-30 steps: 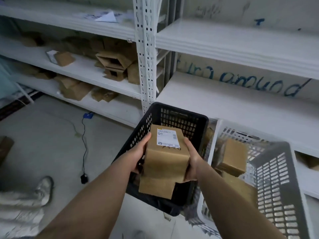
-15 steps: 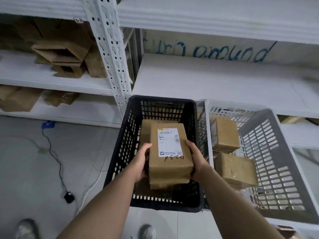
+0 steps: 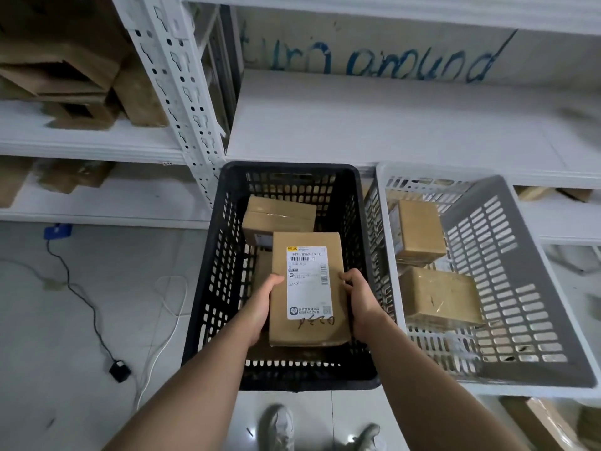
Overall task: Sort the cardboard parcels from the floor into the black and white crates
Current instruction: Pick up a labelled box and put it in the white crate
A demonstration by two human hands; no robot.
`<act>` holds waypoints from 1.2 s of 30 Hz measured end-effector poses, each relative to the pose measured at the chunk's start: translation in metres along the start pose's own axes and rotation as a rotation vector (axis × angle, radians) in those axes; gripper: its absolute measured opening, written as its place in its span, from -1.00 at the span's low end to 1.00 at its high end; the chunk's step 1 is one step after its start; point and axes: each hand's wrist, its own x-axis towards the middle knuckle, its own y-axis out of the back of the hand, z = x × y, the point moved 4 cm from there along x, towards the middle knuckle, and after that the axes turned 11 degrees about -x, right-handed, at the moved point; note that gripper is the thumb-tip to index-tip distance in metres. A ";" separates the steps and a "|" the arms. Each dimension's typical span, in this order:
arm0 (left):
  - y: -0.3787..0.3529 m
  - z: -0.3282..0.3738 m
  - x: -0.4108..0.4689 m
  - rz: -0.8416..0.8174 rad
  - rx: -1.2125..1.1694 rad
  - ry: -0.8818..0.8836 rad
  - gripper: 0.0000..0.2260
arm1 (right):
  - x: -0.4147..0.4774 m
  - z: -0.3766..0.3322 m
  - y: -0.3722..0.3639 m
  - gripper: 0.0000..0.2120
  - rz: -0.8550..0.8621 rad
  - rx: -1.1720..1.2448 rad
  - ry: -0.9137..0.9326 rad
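Note:
A brown cardboard parcel (image 3: 309,330) with a white shipping label sits low inside the black crate (image 3: 201,307), gripped from both sides. My left hand (image 3: 260,304) holds its left edge with the thumb on top. My right hand (image 3: 359,301) holds its right edge, fingers curled over the corner. Another cardboard parcel (image 3: 279,214) lies at the crate's far end. The white crate (image 3: 520,255) stands right of the black one and holds two parcels, one at the back (image 3: 419,229) and one nearer (image 3: 439,296).
White metal shelving (image 3: 390,125) stands behind the crates, with flattened cardboard boxes (image 3: 65,76) on its left bays. A black cable with an adapter (image 3: 119,371) and a white cord (image 3: 169,304) lie on the floor at left. My shoes (image 3: 279,424) show below. More cardboard (image 3: 546,421) lies bottom right.
Both hands have lowered the labelled parcel from above the black crate down into it. The view has tilted down and closer to the crates.

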 end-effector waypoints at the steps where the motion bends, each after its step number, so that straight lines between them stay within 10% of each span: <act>1: 0.000 0.001 -0.001 0.001 0.015 -0.011 -0.64 | 0.001 0.000 0.001 -0.56 0.014 -0.005 0.003; 13: -0.003 0.027 -0.032 0.131 0.262 -0.047 -0.58 | -0.015 -0.014 0.000 -0.55 0.161 -0.106 0.022; 25: -0.054 0.094 -0.087 0.238 0.315 -0.555 -0.90 | -0.088 -0.046 0.027 -0.57 0.210 -0.102 0.264; 36: -0.231 0.057 -0.139 -0.086 0.200 -0.632 -0.84 | -0.195 -0.015 0.170 -0.84 0.466 0.136 0.404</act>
